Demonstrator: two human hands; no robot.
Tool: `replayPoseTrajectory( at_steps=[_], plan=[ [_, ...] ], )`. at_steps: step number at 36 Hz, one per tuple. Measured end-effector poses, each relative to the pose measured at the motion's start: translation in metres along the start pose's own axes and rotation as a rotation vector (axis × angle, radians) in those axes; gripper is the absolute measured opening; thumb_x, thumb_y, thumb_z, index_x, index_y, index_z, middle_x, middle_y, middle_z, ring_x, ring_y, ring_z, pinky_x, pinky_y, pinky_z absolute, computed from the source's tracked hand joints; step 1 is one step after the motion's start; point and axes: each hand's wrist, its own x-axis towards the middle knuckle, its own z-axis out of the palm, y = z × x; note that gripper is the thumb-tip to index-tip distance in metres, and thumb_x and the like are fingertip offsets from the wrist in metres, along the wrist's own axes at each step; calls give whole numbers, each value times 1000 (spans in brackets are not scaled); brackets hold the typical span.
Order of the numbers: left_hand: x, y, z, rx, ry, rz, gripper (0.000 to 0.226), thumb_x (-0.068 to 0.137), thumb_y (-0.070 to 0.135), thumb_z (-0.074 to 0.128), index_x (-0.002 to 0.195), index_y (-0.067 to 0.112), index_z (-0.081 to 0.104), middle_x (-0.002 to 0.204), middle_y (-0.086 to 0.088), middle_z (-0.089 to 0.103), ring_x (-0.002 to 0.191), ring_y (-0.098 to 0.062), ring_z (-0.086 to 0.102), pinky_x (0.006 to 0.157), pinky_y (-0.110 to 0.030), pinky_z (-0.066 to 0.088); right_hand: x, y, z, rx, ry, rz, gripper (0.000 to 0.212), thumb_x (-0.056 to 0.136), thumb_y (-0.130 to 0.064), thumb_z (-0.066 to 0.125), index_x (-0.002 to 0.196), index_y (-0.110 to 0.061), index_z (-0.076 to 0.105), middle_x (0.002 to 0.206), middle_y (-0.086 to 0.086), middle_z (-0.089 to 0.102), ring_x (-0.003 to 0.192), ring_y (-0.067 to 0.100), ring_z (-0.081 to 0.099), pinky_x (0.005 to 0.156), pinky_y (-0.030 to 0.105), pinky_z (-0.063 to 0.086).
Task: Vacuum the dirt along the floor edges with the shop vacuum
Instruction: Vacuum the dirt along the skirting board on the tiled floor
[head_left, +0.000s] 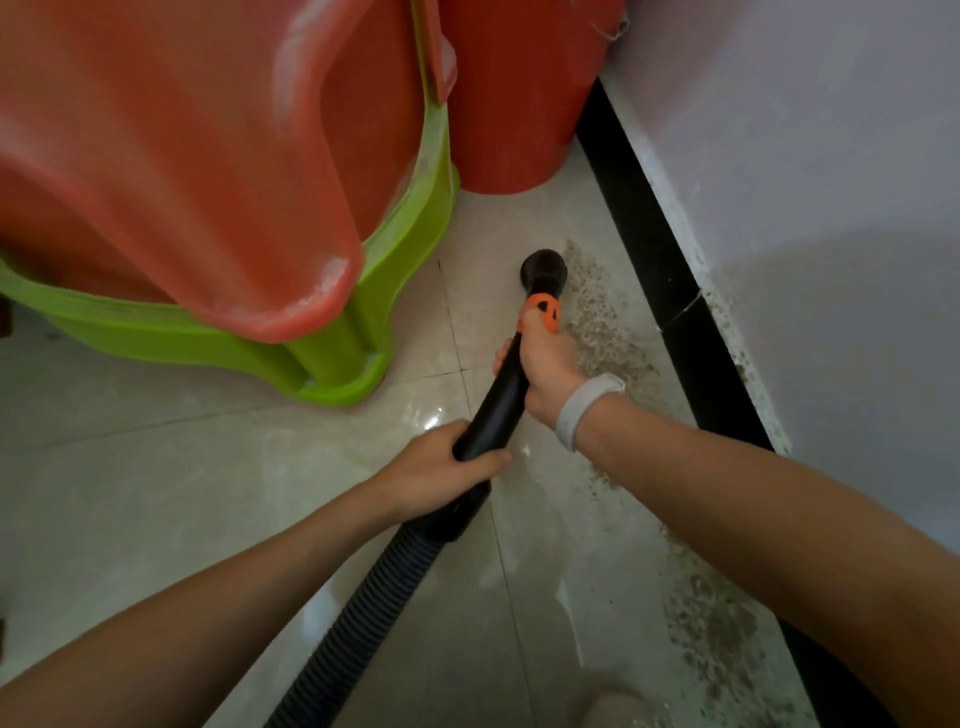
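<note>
Both hands are clamped on the vacuum wand (498, 400), the right hand (545, 364) nearer the nozzle (544, 270) and the left hand (441, 475) back by the ribbed hose (358, 618), its long axis pointing forward, with the dirt (597, 317) lying just right of the nozzle along the black baseboard (670, 291).

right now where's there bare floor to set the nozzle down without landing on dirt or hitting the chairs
Bare tile lies left of the hose, below the green stool. A smaller patch sits between the nozzle and the red bucket. It is crowded along the black baseboard, where dirt covers the floor.
</note>
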Motion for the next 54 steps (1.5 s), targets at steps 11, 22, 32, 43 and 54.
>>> replayPoseTrajectory(
  at_steps=[11,22,32,43,54],
  plan=[
    [40,27,13,86,247,91,22,90,47,57,82,28,50,76,8,60,72,-13,60,59,-23,44,42,-40,0,-53,-2,-81,26,95,-25,55,78,-8,47,59,8,49,47,19,51,49,30,49],
    [44,14,-1,90,147,183,20,90,46,60,83,27,54,79,2,67,75,-16,66,71,-35,54,32,-36,-4,-14,30,-52,26,97,-28,51,79,-10,47,56,6,48,44,17,50,45,25,47],
    [42,26,21,124,17,208,20,90,47,58,87,28,53,78,10,62,76,-11,62,66,-23,46,24,-38,-41,40,151,-37,26,98,-25,51,78,-9,45,67,9,48,46,18,50,40,22,47],
    [26,10,18,128,-116,229,18,91,44,59,86,27,53,80,7,62,72,-7,61,63,-17,44,4,-14,-53,49,169,-29,21,99,-27,48,97,-7,48,69,8,49,50,18,52,45,26,47],
    [3,-3,23,209,-243,249,17,89,45,60,83,31,51,77,12,57,65,4,55,62,-11,41,-19,16,-74,58,238,9,33,98,-33,50,119,-7,49,83,9,56,57,18,57,48,28,50]
  ],
)
